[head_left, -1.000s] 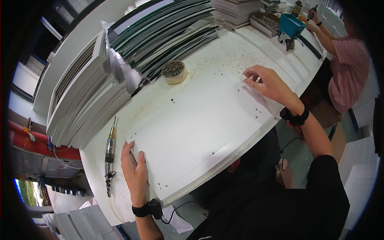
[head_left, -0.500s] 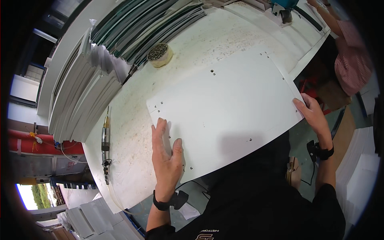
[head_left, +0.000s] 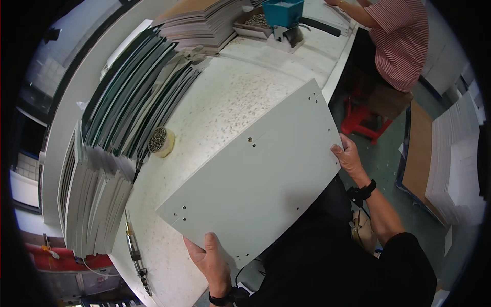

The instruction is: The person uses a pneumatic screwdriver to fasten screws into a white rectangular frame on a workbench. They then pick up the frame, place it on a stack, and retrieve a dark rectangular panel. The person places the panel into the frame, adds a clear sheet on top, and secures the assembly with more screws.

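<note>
A flat white panel [head_left: 261, 174] with small holes or fittings near its edges and corners is held at a slant over the worktable [head_left: 220, 92]. My left hand [head_left: 208, 258] grips its lower left edge, thumb on the face and the other fingers partly hidden at the edge. At the opposite edge, my right hand [head_left: 349, 157] is closed on the panel, its thumb on top. Left of the panel lies a slim power screwdriver [head_left: 133, 248] with a bit at its far end. A round tub of small screws [head_left: 161, 141] stands beyond the panel's far long edge.
Stacked grey-green panels [head_left: 128, 97] and white panels [head_left: 97, 199] line the table's left side. A teal bin [head_left: 282, 13] stands at the back. At right, a person in a striped shirt [head_left: 401, 41] sits near a red stool [head_left: 365, 123]; more white sheets [head_left: 455, 158] are stacked beyond.
The panel has turned counterclockwise, and its far edge looks raised off the table. My left hand has moved nearer, its thumb now over the panel's edge. The view has swung to the right.
</note>
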`<state>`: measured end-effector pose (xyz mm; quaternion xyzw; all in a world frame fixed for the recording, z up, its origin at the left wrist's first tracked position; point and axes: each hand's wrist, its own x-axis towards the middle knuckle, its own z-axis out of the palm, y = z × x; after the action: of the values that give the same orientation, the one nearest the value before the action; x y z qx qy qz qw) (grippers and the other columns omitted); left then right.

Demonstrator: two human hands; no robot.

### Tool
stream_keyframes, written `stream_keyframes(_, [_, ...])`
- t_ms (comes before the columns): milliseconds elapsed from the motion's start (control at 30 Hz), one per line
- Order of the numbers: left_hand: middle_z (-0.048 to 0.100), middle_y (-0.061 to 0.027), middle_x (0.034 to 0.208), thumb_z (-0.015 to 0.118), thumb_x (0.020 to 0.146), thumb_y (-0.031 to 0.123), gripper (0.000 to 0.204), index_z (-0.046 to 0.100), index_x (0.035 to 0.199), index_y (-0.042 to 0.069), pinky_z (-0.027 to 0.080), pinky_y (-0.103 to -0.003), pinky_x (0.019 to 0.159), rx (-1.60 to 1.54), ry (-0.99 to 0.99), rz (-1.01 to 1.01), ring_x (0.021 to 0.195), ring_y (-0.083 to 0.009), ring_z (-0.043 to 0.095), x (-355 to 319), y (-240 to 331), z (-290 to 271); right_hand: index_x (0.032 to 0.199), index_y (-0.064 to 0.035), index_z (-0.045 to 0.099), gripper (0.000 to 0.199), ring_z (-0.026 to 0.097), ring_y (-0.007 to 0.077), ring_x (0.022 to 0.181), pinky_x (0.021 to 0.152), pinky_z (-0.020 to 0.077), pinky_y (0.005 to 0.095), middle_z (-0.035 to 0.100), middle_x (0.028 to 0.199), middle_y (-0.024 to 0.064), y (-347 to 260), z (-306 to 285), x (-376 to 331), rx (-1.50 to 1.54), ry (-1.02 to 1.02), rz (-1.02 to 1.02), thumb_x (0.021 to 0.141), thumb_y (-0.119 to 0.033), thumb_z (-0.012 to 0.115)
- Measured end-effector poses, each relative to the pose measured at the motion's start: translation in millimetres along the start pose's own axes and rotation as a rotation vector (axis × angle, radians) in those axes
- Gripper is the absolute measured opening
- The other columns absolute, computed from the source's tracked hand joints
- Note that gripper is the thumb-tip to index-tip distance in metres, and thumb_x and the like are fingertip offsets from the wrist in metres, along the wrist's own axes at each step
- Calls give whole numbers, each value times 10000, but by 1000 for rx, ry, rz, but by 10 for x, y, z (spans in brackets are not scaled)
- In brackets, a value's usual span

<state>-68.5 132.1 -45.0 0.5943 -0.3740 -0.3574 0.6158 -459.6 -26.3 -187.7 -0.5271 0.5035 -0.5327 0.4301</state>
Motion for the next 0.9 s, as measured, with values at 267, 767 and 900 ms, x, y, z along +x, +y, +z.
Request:
stream_keyframes(267, [588,-133,1343,622,1052,249,530,407,1491,47,462,-405,1044,-59,-91,146,1217,-233,578,55,-373,368,1217,5,626,737,566,120,1078,960,461,292,645,1103,26,178,-430,-75,123,233,-98,878,-638,747])
stream_keyframes(767, [564,-234,1324,571,1030,282,578,378,1491,-9,464,-448,975,132,-619,-79,1123,-328,570,575,-290,1849,1358,-9,623,702,629,155,1108,965,500,321,700,1198,68,98,-1614,-903,95,401,112,931,-555,733])
stream_keyframes(900, [650,-209,1214,616,983,301,490,566,1356,-13,497,-407,906,240,-762,-20,1061,-288,623,735,-721,2482,1354,-6,627,589,643,180,1123,984,489,335,707,1229,104,359,-1721,-1450,53,590,193,952,-420,747])
